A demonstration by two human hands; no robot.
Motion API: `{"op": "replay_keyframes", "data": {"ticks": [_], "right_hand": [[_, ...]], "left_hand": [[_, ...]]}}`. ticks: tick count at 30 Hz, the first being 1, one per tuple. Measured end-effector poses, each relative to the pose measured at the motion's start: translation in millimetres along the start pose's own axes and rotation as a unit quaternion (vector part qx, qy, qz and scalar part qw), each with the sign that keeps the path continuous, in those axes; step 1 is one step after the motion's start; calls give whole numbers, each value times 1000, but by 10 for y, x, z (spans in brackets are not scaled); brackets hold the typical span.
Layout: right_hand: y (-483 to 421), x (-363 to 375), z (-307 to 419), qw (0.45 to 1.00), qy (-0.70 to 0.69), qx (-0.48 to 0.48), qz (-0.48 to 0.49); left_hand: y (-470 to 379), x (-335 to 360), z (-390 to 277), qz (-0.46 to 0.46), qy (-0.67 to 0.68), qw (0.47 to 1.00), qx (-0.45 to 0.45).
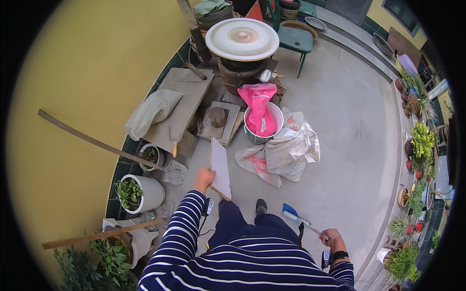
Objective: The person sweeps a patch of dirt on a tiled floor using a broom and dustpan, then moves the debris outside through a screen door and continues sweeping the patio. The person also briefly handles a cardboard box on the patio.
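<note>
My left hand (205, 178) grips the edge of a flat white board (220, 165), which hangs upright in front of my left leg. A strip of brown, rope-like material shows along the board's lower edge. On the other side, my right hand (328, 235) is closed around the handle of a small broom (291, 214) with blue bristles. The broom head points inward, near my right foot. Ahead of me, a white bucket (273, 109) has a bright pink bag (259, 105) inside and over its rim. Crumpled woven sacks (291, 152) lie beside the bucket.
A stove with a large white lid (242, 39) stands ahead beside a green chair (295, 39). Left, a low board table (176, 109) carries a plastic bag. A long-handled shovel (100, 140) leans on the yellow wall near potted plants (143, 194). Steps with plants (422, 142) run along the right.
</note>
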State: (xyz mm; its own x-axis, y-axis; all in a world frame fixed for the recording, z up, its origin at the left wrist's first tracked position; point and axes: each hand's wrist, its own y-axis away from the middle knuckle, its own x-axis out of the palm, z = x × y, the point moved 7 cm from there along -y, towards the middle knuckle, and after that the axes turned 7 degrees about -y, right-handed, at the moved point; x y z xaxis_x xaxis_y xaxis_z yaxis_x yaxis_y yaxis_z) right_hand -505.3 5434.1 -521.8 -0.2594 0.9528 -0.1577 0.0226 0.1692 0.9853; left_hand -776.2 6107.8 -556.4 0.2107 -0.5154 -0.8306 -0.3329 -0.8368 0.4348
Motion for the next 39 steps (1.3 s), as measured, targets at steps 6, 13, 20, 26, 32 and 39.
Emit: {"op": "replay_keyframes", "data": {"ticks": [6, 13, 20, 26, 32, 39], "right_hand": [[429, 212, -911, 983, -175, -59, -25], [900, 1024, -1626, 934, -335, -117, -36], [618, 1523, -1983, 899, -427, -95, 23], [215, 1525, -2704, 889, -447, -62, 80], [227, 1171, -3672, 865, -473, -149, 83], [346, 437, -5459, 732, -640, -193, 132]], "left_hand": [[-1508, -87, -797, 33, -48, 994, 88], [-2401, -199, -897, -12, -123, 983, 138], [-2048, 179, -227, 112, -270, 939, 182], [-1313, 535, 190, 182, -351, 890, 228], [-328, 861, -32, 173, -316, 887, 290], [662, 2045, -630, 295, -288, 852, 323]]}}
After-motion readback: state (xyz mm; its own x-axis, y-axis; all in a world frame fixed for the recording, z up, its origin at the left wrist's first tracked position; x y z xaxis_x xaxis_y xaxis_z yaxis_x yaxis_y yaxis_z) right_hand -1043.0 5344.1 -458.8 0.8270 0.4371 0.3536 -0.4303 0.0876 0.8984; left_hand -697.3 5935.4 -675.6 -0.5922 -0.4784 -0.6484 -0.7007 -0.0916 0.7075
